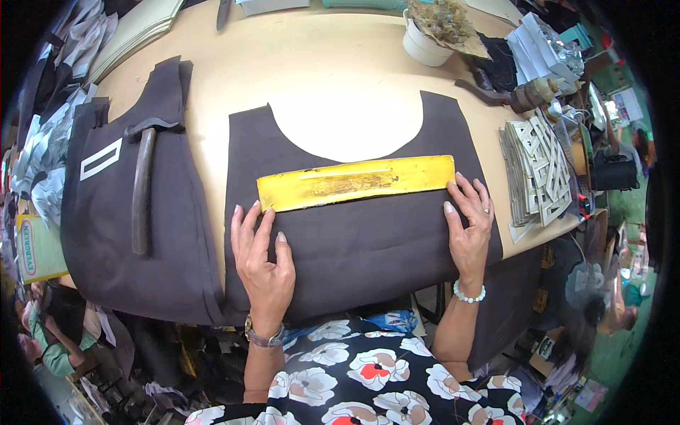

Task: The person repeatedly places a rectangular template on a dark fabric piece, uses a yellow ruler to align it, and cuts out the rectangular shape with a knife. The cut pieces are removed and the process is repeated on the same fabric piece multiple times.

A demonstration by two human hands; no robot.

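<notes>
A long yellow strip point(354, 185), worn dark along its middle, lies across a dark cut fabric piece point(354, 241) with a curved neckline. At the strip's left end, the fingertips of my left hand point(263, 258) touch its lower corner, fingers stretched out. My right hand point(469, 227) touches the strip's right end in the same way, fingers spread. Neither hand grips it; the strip rests flat on the cloth. To the left, a hammer point(143, 188) with a dark wooden handle lies on a stack of dark fabric pieces point(92, 219), beside a small white rectangular frame point(101, 160).
The table point(333, 49) carries a white pot point(423, 44) with dried brownish material at the back right. A stack of pale cut-out templates point(538, 170) stands at the right edge, below a dark-handled tool point(489, 93). Pale sheets point(138, 35) are piled at the back left.
</notes>
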